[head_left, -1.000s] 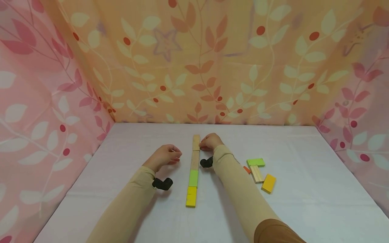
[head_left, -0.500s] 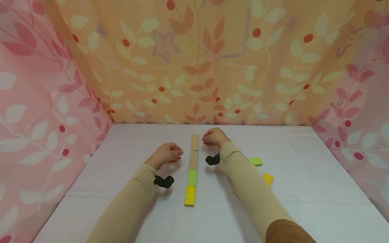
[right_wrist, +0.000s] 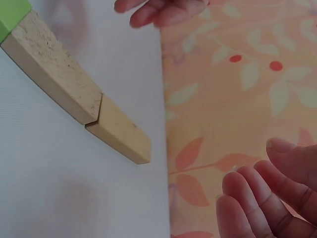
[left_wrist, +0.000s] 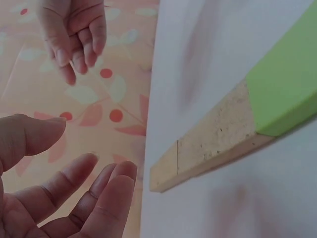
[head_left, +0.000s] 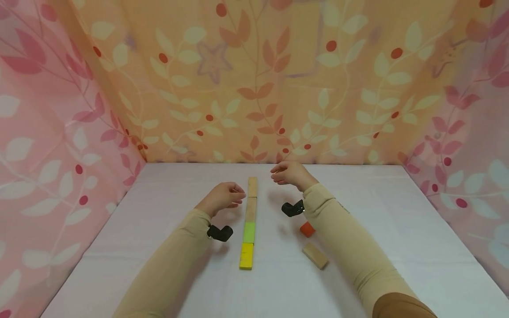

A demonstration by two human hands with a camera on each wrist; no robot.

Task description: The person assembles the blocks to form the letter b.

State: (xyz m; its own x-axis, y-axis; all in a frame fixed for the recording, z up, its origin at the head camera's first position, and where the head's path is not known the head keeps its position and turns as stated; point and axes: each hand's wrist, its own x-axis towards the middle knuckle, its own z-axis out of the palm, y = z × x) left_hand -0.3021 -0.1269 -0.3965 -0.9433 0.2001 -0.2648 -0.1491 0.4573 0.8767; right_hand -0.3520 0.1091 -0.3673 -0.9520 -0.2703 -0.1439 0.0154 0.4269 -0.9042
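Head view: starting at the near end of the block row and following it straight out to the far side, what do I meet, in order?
Yellow block → light green block → nearer bare-wood block → farther bare-wood block → orange leaf-patterned backdrop.

The nearest block [head_left: 246, 256] in line is bright yellow, the second block [head_left: 248, 232] lime green, the third block [head_left: 251, 209] pale wood flecked dark, the end block [head_left: 252, 187] warmer tan. The loose small block [head_left: 307, 229] is red-orange, the loose oblong block [head_left: 316, 255] beige. The tabletop [head_left: 278, 287] is whitish lavender; the back cloth [head_left: 254, 66] orange with cream and rust leaves and red dots; the left cloth [head_left: 47, 132] pink with white leaves. Both sleeves [head_left: 171, 265] are beige.
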